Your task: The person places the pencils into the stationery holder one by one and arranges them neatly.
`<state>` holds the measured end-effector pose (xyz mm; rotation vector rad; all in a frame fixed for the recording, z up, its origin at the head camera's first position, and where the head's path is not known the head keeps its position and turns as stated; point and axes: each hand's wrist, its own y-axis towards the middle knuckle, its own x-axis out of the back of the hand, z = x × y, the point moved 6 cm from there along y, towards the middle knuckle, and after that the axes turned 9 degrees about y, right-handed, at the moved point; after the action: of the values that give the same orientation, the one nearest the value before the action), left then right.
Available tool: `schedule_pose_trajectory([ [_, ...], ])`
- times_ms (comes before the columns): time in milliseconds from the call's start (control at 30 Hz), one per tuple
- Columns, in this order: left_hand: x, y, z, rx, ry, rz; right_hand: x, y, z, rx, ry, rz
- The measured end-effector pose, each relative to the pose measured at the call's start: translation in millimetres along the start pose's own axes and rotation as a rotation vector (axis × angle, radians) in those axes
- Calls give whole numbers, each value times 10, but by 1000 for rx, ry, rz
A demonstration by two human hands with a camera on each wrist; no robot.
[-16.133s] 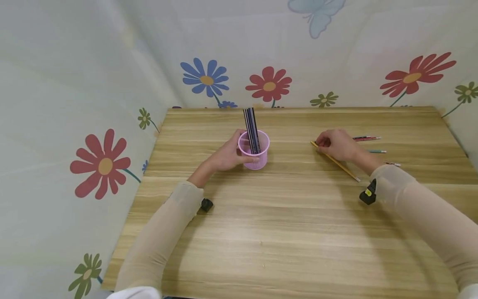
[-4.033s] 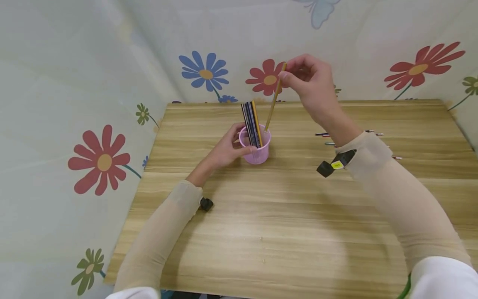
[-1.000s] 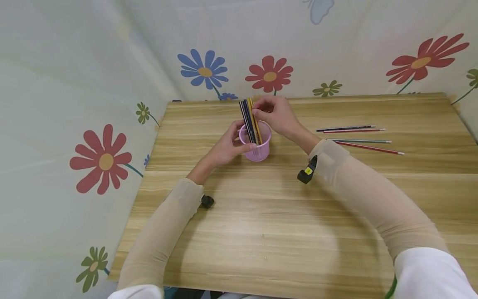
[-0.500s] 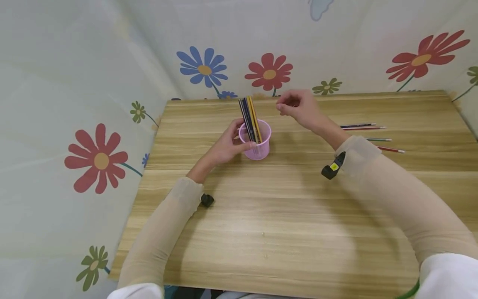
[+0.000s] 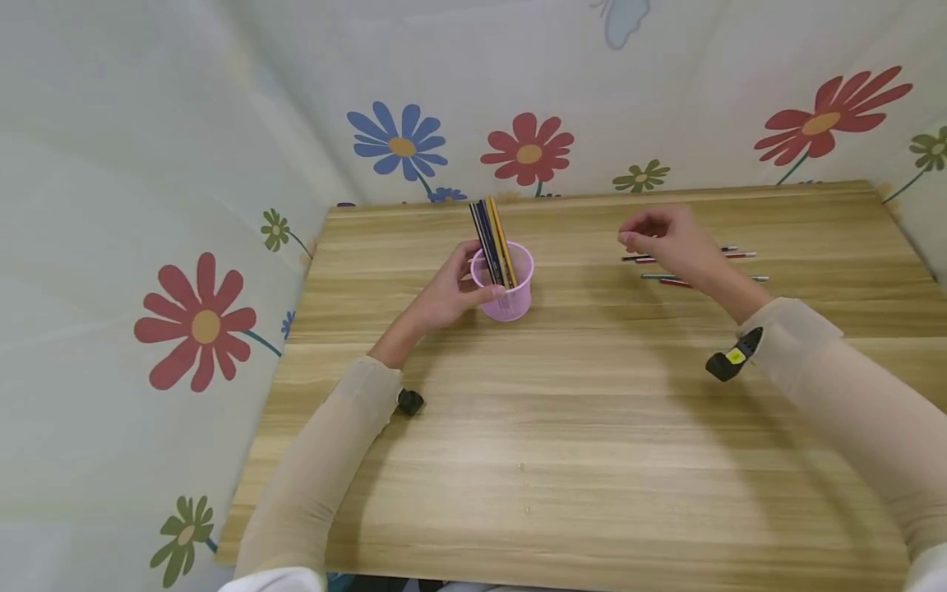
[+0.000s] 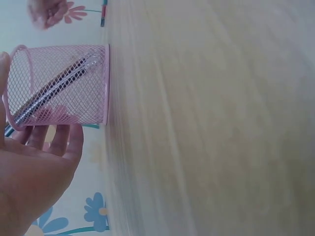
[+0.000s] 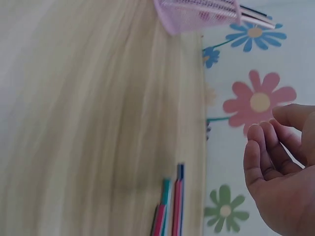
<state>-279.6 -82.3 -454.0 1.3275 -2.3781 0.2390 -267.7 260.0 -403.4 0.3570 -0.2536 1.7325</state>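
Observation:
My left hand [image 5: 446,298] grips the pink mesh cup [image 5: 519,302], thumb over the near side of its rim. Dark and yellow pencils [image 5: 490,238] lean to the left inside it. In the left wrist view, the fingers of that hand [image 6: 34,179] curve around the cup [image 6: 69,105]. My right hand [image 5: 681,247], fingers loosely bent and empty, is above several pencils on the table, partly covering them. The right wrist view shows the relaxed fingers of this hand [image 7: 285,184] beside red, blue and teal pencils [image 7: 166,191].
The wooden table [image 5: 473,460] meets a flower-printed sheet [image 5: 710,99] along its back edge, and more of that sheet hangs at the left. A black wrist camera [image 5: 410,402] sits under the left sleeve, another [image 5: 725,366] under the right.
A second yellow pencil has gone into the cup and been let go. Over the last second my right hand has moved right, from the cup to above the loose pencils. My left hand has stayed on the cup.

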Motion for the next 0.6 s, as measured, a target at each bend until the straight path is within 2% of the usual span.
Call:
schedule_pose_trajectory([
  [200,-8,1,-23,3,11,-2,242,-206,-344,-21,-164,-25],
  [333,-17,1,-35,12,13,3,333,-336,-509,-28,-219,-16],
  [600,8,-7,-16,21,6,4,401,-427,-616,1,-336,-11],
])
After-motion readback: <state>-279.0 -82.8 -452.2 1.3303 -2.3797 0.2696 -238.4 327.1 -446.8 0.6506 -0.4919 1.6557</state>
